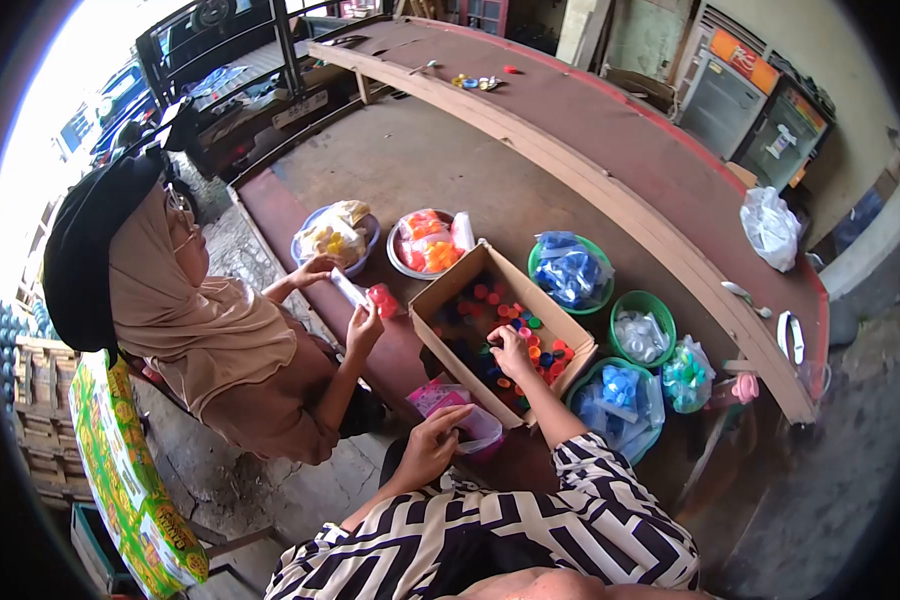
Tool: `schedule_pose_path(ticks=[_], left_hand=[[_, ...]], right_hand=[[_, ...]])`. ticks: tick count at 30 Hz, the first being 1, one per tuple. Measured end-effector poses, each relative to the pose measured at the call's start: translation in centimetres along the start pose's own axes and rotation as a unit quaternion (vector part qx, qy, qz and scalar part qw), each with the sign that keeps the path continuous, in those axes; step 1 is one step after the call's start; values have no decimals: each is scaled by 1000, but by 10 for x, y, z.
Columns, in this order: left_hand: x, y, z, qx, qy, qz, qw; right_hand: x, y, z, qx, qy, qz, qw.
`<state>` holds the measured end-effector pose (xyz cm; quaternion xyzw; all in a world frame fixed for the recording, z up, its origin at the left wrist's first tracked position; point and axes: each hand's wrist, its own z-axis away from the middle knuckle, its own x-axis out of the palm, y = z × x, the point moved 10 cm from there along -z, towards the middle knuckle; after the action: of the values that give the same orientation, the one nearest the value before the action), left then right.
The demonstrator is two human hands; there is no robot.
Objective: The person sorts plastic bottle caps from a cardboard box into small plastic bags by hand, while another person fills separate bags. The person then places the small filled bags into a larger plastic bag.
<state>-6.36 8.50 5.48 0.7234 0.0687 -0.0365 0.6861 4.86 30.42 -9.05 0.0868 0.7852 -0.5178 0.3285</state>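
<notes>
A cardboard box (570,380) holding many loose bottle caps (482,292), mostly red with some orange, blue and green, stands in front of me. My right hand (513,355) reaches over its near right part, fingers pinched together just above the caps. What sits between those fingertips is too small to make out. To the left, my left hand (436,440) is closed on the rim of a clear plastic bag (482,430). That bag hangs beside the box's near corner, next to a pink patterned container (440,396), which my hand partly covers.
A co-worker (220,330) at left holds a white packet (349,289). Around the box stand a basin of yellowish caps (334,235), a bowl of orange bags (428,243) and green baskets (572,272) of bagged caps. A wooden rail (560,155) borders the table.
</notes>
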Motion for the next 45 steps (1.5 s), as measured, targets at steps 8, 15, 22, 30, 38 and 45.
schedule_pose_path(ticks=[8,15,22,30,38,45], left_hand=[[20,17,-10,41,-64,-54,996],[30,22,-17,80,-92,-75,990],[42,16,-17,115,-101,-70,986],[27,26,-4,111,-89,-84,986],[4,13,7,72,-48,-70,994],[-2,7,9,41,-31,-62,997]], right_hand=[[-86,0,64,107,39,-124,986],[-133,-97,107,63,126,-274,951],[-139,-206,141,-65,99,-147,982],[-145,-206,134,-67,105,-96,988],[-136,-105,115,60,111,-83,989],[-52,-46,89,47,-64,50,996]])
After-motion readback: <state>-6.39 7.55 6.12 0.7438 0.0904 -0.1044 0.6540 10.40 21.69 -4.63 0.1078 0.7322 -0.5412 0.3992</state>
